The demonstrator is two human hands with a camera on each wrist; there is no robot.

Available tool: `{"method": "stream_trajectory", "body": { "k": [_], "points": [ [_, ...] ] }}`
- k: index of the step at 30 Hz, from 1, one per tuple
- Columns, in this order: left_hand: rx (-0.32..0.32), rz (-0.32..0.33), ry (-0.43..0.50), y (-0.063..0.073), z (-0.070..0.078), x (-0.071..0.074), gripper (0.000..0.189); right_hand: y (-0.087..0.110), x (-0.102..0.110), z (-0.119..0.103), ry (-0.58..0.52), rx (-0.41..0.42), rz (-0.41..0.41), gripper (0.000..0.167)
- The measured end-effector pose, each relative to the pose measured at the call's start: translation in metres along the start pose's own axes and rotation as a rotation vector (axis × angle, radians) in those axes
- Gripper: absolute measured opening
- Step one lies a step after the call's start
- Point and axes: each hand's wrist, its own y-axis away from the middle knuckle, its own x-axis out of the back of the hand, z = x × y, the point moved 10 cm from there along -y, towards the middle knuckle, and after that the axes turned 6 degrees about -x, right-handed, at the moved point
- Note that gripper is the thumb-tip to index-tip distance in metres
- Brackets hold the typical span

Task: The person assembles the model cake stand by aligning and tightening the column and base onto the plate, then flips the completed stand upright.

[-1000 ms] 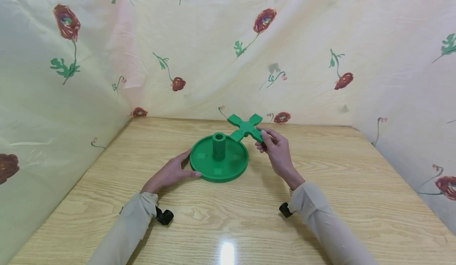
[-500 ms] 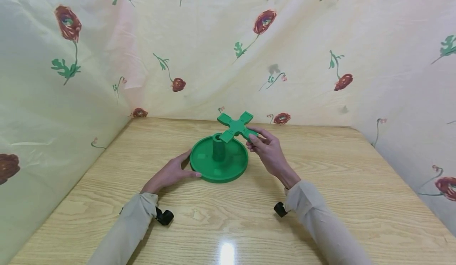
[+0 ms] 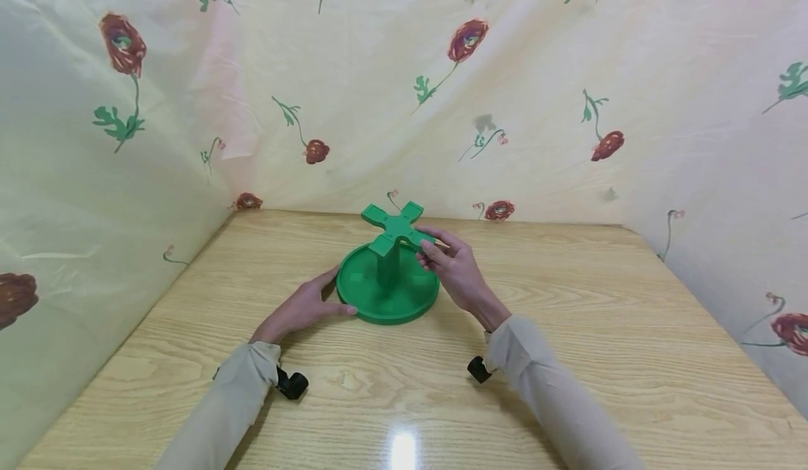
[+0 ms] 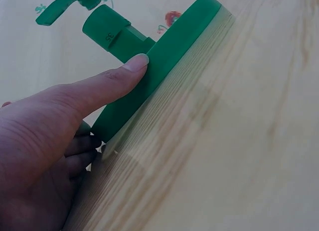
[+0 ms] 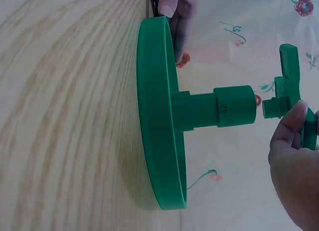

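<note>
My left hand (image 3: 306, 309) holds the left edge of a green round base (image 3: 362, 298), thumb against the rim and fingers round its far side. From the middle of this base, flat on the table, rises a green hollow post (image 5: 234, 106) with a wider top. My right hand (image 3: 457, 270) pinches one arm of a green four-armed cross piece (image 3: 398, 227) between thumb and fingers. A short peg (image 5: 272, 108) under the cross points at the post's open end. In the right wrist view a small gap separates them. From the head, the cross hides the post's top.
The wooden table (image 3: 568, 301) reaches out to both sides and in front of the base. A flower-printed cloth (image 3: 536, 70) hangs behind and along the sides. Black wrist cameras (image 3: 292, 384) are strapped at both cuffs.
My right hand has carried the cross piece left, from beside the post to right over it. The left hand and round base have stayed in place.
</note>
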Motion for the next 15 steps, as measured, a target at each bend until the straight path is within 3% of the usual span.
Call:
{"method": "stream_trajectory", "body": {
  "k": [15],
  "points": [
    [-0.001,-0.009,0.004,-0.002,-0.004,-0.001,0.109,-0.007,-0.007,0.012,0.010,-0.037,-0.006,0.041]
  ]
}}
